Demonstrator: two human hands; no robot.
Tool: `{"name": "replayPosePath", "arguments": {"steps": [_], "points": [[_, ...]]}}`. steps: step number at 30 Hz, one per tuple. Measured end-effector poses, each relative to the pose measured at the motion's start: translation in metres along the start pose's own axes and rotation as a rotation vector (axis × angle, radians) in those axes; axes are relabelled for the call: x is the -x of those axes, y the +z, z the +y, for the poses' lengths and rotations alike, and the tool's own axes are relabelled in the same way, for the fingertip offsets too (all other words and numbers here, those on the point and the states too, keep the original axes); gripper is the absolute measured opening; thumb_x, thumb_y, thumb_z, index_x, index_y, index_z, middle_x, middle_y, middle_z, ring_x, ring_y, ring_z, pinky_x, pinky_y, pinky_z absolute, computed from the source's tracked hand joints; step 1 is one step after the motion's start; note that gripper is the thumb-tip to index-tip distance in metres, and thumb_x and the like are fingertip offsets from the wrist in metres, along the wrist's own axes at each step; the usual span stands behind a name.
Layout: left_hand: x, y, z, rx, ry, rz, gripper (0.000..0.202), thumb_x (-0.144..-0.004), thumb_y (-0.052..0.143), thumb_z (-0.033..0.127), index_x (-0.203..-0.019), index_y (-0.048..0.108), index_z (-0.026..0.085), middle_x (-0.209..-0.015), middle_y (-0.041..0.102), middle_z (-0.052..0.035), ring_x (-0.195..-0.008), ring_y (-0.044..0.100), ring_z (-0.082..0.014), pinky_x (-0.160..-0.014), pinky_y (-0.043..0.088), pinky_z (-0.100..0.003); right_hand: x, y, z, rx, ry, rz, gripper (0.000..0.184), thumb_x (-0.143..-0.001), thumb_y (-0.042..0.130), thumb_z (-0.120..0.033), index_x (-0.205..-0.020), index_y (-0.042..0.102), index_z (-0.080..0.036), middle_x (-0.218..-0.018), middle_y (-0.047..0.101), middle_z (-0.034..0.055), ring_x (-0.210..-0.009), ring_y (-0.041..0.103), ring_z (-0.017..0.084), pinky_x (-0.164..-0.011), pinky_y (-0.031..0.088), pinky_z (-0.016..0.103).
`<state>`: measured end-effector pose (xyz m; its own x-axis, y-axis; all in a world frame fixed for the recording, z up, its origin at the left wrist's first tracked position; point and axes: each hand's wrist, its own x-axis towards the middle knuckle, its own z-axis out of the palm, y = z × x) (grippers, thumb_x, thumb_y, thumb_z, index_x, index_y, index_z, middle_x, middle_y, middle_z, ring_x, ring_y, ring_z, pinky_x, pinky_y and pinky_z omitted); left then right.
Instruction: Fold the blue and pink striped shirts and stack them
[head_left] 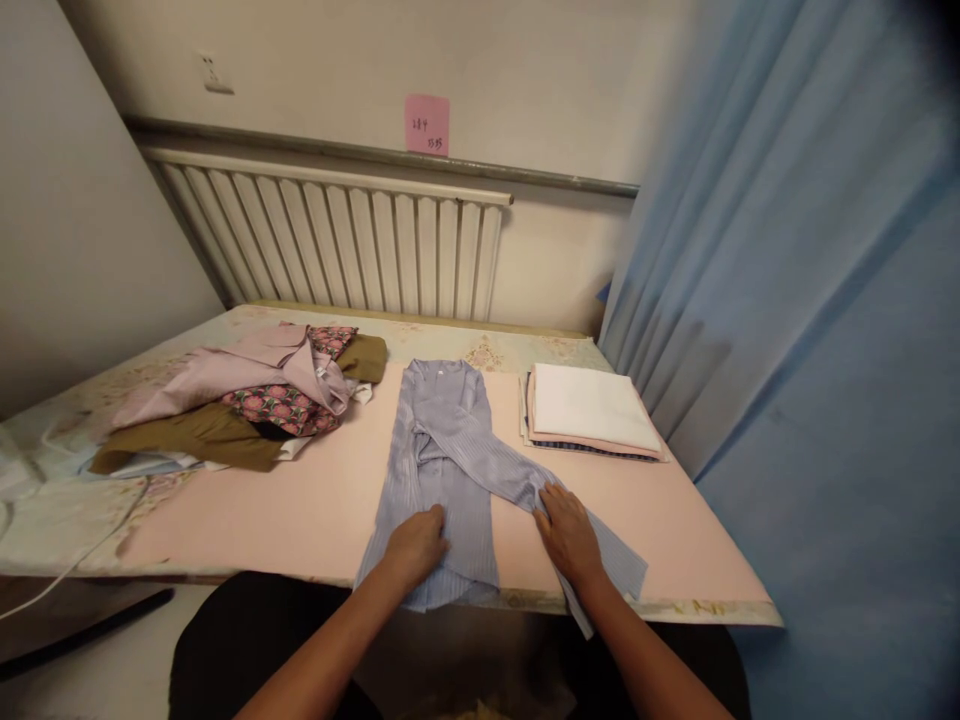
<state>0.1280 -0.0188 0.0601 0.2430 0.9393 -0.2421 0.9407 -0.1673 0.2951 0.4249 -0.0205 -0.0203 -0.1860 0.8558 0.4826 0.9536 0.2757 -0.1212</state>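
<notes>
A pale blue striped shirt [450,500] lies on the table, its collar toward the wall. One sleeve crosses the front and runs out to the lower right, past the body of the shirt. My left hand [416,548] is closed at the lower front of the shirt, with its fingertips mostly hidden. Over the outstretched sleeve, my right hand [568,530] has its fingers bent onto the cloth, which bunches a little at the fingertips. The cuff end hangs slightly over the table's front edge.
A loose heap of clothes [255,400], pink, olive and floral, lies on the left. Folded cloths [592,405] are stacked at the right. A pink cover [262,520] lies on the table. Behind stands a radiator [360,235]; a blue curtain [795,300] hangs on the right.
</notes>
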Motion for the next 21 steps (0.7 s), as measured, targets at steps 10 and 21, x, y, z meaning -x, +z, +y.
{"name": "replayPosePath", "arguments": {"steps": [10,21], "points": [[-0.002,0.028,0.016,-0.017,0.245,0.285,0.041,-0.087,0.044,0.019,-0.127,0.048,0.016,-0.141,0.047,-0.0132,-0.135,0.037,-0.0258,-0.109,0.032,-0.041,0.000,0.000,0.000,0.024,-0.002,-0.001,0.034,-0.095,0.042,-0.029,-0.124,0.056,-0.016,-0.132,0.057,0.0125,-0.128,0.046,0.027,-0.108,0.032,0.046],[-0.007,0.054,0.007,0.052,0.301,0.206,0.047,-0.087,0.047,0.027,-0.133,0.048,0.016,-0.147,0.043,-0.0129,-0.142,0.027,-0.0289,-0.115,0.024,-0.048,0.000,0.002,0.000,0.020,-0.002,-0.003,0.034,-0.095,0.044,-0.029,-0.124,0.056,-0.016,-0.133,0.056,0.0133,-0.129,0.046,0.027,-0.108,0.033,0.047]]}}
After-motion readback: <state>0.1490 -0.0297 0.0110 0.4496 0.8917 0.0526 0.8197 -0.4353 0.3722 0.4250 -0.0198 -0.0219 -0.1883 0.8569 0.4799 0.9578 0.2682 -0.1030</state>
